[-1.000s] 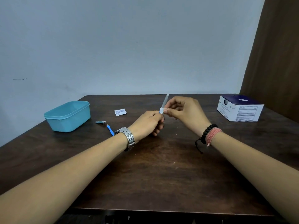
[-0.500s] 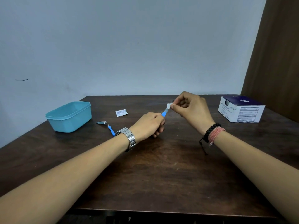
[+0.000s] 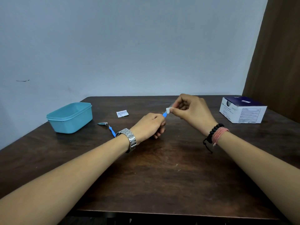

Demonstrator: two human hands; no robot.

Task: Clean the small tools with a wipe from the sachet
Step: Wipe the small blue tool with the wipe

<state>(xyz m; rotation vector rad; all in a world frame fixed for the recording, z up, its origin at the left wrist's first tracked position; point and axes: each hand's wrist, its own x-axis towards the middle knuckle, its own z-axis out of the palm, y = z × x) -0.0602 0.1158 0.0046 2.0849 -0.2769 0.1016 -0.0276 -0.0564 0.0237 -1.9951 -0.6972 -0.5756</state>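
A: Any readable text?
B: Box [image 3: 243, 112] on counter [image 3: 162, 168] has print, too small. Same w/ sachet [image 3: 122, 113].
A: Hands?
B: Left hand [image 3: 148, 125] grips blue-handled tool [image 3: 164, 114]; right hand [image 3: 191, 109] pinches wipe [image 3: 168, 110] round it, above counter.

The table [image 3: 162, 172] is dark wood with a worn, faintly glossy grain. The teal container [image 3: 71, 118] looks smooth matt plastic. The wristwatch [image 3: 129, 138] is polished metal; the nail clipper [image 3: 102, 123] shiny metal. The box [image 3: 243, 113] is printed cardboard.
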